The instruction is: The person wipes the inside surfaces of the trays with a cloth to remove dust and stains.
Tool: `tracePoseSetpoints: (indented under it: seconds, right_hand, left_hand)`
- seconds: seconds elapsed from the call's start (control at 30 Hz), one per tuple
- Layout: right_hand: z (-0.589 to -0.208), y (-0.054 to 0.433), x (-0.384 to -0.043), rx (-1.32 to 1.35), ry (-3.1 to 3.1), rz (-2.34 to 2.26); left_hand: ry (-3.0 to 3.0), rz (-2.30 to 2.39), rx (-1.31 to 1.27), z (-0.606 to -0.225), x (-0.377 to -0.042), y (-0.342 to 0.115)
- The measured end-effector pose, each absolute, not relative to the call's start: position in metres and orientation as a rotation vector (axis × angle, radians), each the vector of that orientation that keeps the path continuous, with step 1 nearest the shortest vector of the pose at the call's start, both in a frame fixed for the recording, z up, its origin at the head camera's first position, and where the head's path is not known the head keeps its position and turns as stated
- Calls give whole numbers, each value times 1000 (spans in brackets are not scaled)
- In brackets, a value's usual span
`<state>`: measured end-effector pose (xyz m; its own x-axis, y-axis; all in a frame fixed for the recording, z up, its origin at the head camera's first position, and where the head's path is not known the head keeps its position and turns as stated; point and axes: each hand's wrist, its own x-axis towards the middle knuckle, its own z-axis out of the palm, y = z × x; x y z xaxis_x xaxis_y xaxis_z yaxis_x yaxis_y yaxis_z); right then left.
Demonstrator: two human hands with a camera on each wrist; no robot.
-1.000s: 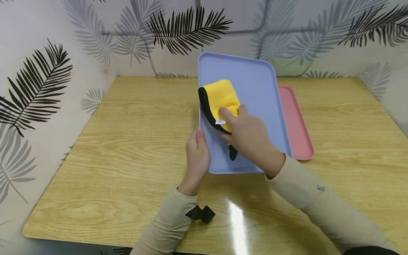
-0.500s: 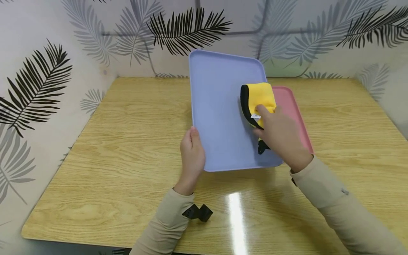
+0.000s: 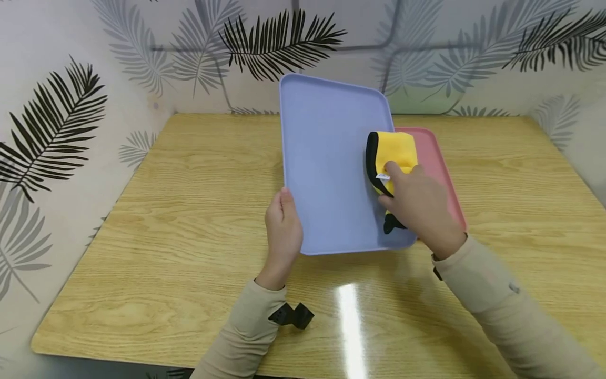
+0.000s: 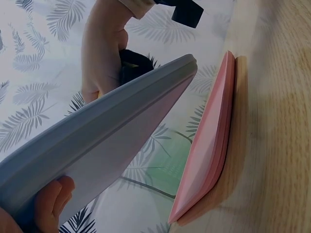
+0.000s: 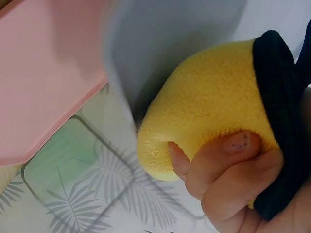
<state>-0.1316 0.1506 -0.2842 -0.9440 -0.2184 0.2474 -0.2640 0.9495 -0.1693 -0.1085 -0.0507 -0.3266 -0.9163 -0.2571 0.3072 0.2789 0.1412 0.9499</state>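
A blue rectangular tray (image 3: 331, 168) is held tilted above the table by my left hand (image 3: 283, 223), which grips its left edge. The thumb lies on the rim, and in the left wrist view fingertips (image 4: 63, 191) curl against the tray's underside. My right hand (image 3: 423, 205) grips a folded yellow cloth (image 3: 397, 150) with black edging and a small white label. The cloth lies against the tray's inner face along its right side. In the right wrist view, bent fingers (image 5: 228, 170) press into the fluffy yellow cloth (image 5: 214, 92).
A pink tray (image 3: 433, 152) rests on the wooden table (image 3: 189, 210), partly behind the blue tray. In the left wrist view the pink tray (image 4: 209, 145) stands low on the tabletop. Leaf-patterned covering (image 3: 265, 47) lines the back and sides.
My right hand has carried the cloth across the blue tray from its left side to its right edge, then slightly down. The left hand and tray have shifted a little left.
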Motion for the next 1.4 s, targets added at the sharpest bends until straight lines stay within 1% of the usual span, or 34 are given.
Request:
tracePoseSetpoints:
  seconds: [0.17, 0.37, 0.67, 0.83, 1.13, 1.4]
  right_hand:
    - [-283, 139, -131, 408, -2830, 265]
    - [-282, 117, -127, 528, -2715, 234]
    - [-279, 81, -112, 702, -2605, 320]
    - [-279, 72, -106, 780, -2550, 309]
    - [-282, 76, -108, 727, -2529, 272]
    - [-285, 100, -115, 578, -2623, 219]
  left_hand:
    - [-2023, -1788, -39, -325, -108, -50]
    - [-2030, -1774, -31, -324, -107, -48]
    - [-2063, -1816, -39, -322, -104, -42]
    - [-2046, -1855, -67, -323, -103, -42]
    - [-2006, -1817, -14, -324, -106, -43]
    - [-1980, -1792, 20, -323, -108, -46]
